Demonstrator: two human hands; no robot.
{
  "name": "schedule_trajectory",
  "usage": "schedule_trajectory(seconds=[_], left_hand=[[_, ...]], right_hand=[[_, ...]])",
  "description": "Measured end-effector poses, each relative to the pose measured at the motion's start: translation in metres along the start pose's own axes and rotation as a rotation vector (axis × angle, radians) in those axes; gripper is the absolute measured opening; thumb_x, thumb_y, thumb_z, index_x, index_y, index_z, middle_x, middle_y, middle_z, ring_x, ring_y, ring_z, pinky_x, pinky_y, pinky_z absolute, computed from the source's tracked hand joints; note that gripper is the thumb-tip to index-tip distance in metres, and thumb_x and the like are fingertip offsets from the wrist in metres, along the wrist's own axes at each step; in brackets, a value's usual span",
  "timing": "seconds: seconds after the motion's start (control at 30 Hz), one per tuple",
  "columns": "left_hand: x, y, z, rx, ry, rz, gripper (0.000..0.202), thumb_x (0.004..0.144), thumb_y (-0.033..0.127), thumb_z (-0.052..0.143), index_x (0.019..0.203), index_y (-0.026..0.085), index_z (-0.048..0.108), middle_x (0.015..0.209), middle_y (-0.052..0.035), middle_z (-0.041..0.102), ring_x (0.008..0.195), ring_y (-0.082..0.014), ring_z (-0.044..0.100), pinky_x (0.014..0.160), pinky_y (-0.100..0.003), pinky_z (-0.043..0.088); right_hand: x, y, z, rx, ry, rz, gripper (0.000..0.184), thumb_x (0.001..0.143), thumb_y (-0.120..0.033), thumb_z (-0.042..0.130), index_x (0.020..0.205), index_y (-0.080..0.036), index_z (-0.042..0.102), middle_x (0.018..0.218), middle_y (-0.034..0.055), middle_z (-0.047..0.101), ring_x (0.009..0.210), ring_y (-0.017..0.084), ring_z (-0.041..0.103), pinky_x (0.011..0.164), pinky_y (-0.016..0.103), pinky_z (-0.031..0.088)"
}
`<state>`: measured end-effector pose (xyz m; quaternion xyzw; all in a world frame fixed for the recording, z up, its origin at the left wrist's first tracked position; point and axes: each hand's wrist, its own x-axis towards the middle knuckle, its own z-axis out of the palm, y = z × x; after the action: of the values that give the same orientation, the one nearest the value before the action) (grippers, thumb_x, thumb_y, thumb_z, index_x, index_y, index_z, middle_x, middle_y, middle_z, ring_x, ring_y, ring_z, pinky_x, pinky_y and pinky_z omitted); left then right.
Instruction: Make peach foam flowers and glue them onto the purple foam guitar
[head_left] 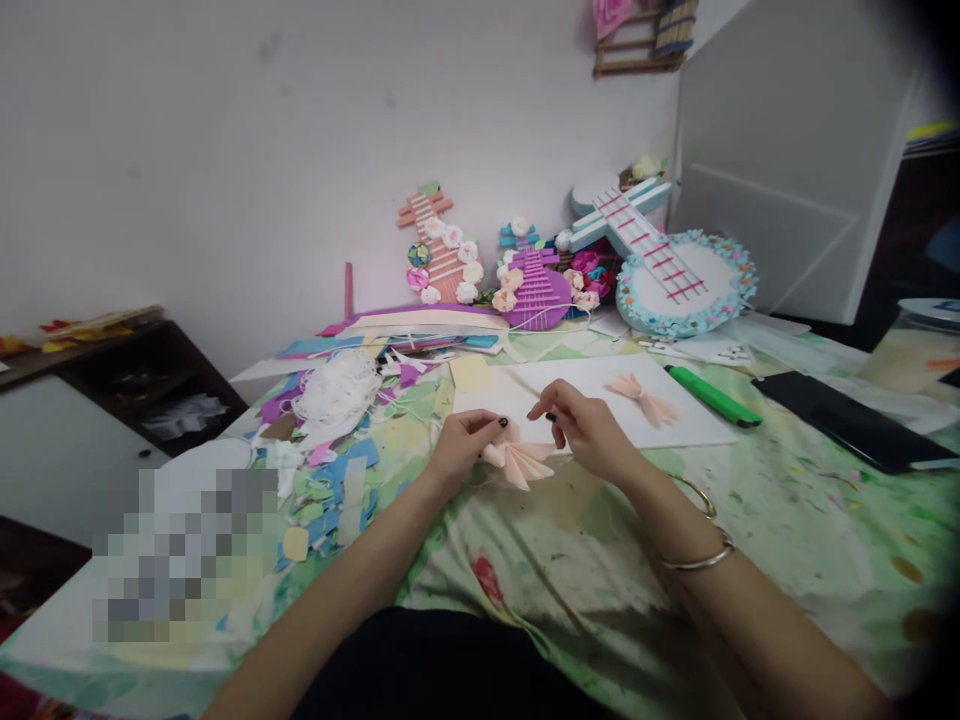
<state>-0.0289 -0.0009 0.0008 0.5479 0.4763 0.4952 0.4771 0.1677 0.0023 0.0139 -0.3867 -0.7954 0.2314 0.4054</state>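
My left hand [466, 447] pinches a piece of pale pink pleated crepe paper [525, 463] at its gathered middle, with the folds fanning out to the right. Just above and right of it is my right hand [581, 425], fingers curled in; whatever may lie between the fingertips is too small to make out. A thin thread seems to hang near the paper. Beyond my hands, a second pink paper piece [643, 398], cinched in its middle like a bow, lies on a white board [697, 430].
A green utility knife [712, 396] and a black phone [825, 420] lie to the right, near a plastic tub [919, 345]. At left sit a heap of white string [337, 390] and paper scraps [330, 510]. Decorated model instruments [686, 285] lean along the wall.
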Motion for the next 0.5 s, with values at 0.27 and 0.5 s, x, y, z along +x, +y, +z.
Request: schedule_trajectory(seconds=[0.27,0.5], left_hand=[[-0.0003,-0.0014,0.0013,-0.042,-0.030,0.016,0.017,0.060,0.024,0.072,0.073,0.013,0.073,0.067,-0.0034,0.066,0.063,-0.0129,0.055,0.059,-0.023,0.040],[-0.0025,0.0003,0.0027,-0.061,-0.044,-0.013,0.017,0.058,0.019,0.070,0.074,0.013,0.073,0.066,-0.0031,0.068,0.059,-0.0120,0.055,0.057,-0.022,0.039]], right_hand=[[0.0001,0.0001,0.0014,-0.363,-0.182,-0.017,0.032,0.082,-0.011,0.043,0.107,-0.027,0.055,0.074,-0.0033,0.070,0.060,0.013,0.057,0.057,0.021,0.031],[0.0012,0.0032,0.0032,-0.420,-0.127,-0.033,0.027,0.082,-0.011,0.045,0.094,-0.024,0.066,0.087,0.0026,0.072,0.078,0.017,0.064,0.066,0.024,0.038]])
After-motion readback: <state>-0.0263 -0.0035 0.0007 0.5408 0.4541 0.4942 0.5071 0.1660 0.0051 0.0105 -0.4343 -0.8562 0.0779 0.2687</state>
